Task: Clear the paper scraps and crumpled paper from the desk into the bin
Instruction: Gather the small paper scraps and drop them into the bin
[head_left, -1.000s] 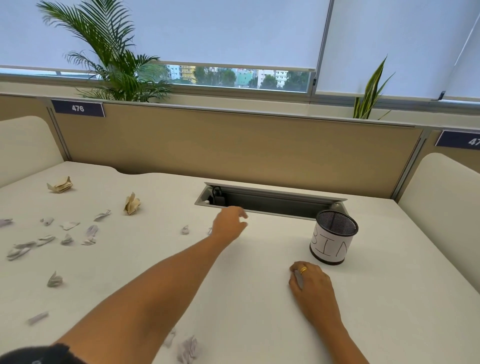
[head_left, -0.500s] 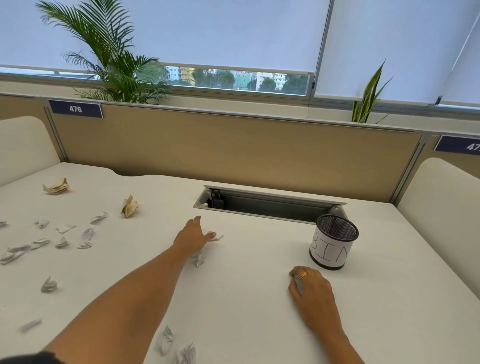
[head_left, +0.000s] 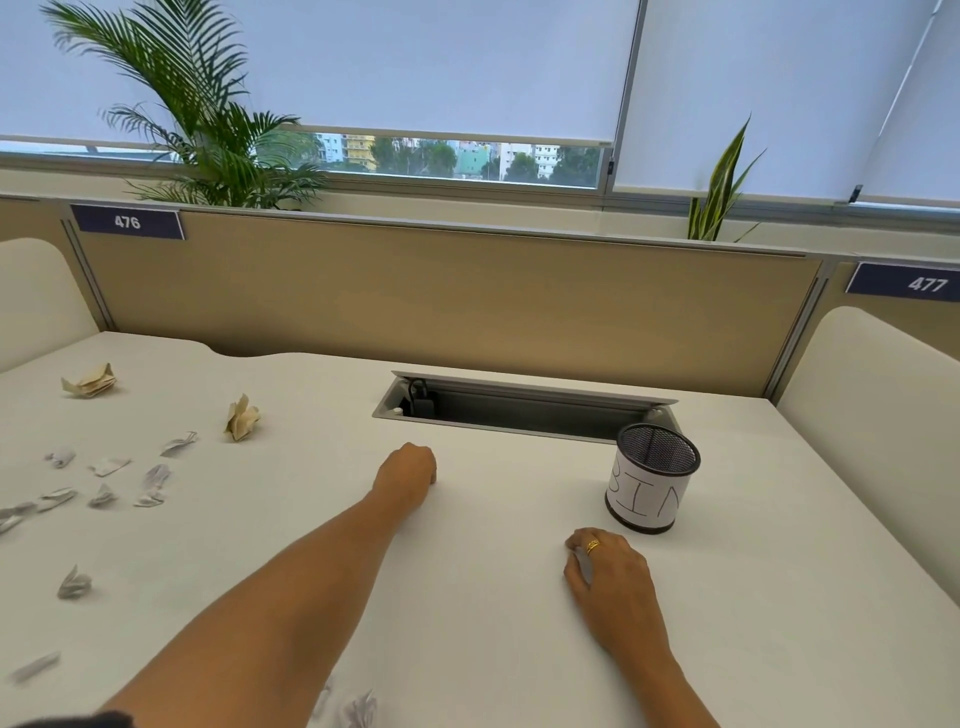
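My left hand (head_left: 408, 475) rests as a closed fist on the white desk (head_left: 483, 587), left of the bin; the small scraps that lay there are out of sight inside it. My right hand (head_left: 610, 582) lies curled on the desk just in front of the bin, with a grey paper scrap (head_left: 584, 565) showing under its fingers. The bin (head_left: 652, 488) is a black mesh cup with a white "BIN" label, standing upright. Two tan crumpled papers (head_left: 243, 418) (head_left: 91, 382) and several grey scraps (head_left: 153, 480) lie at the left. More scraps (head_left: 358, 709) sit by my left forearm.
An open cable tray (head_left: 519, 410) is sunk into the desk behind my hands and the bin. A tan partition (head_left: 467, 306) closes the back edge. White side dividers (head_left: 872, 395) stand at left and right. Plants stand behind the partition.
My left hand came down from near the cable tray onto two small scraps, then closed into a fist over them. My right hand has stayed in place.
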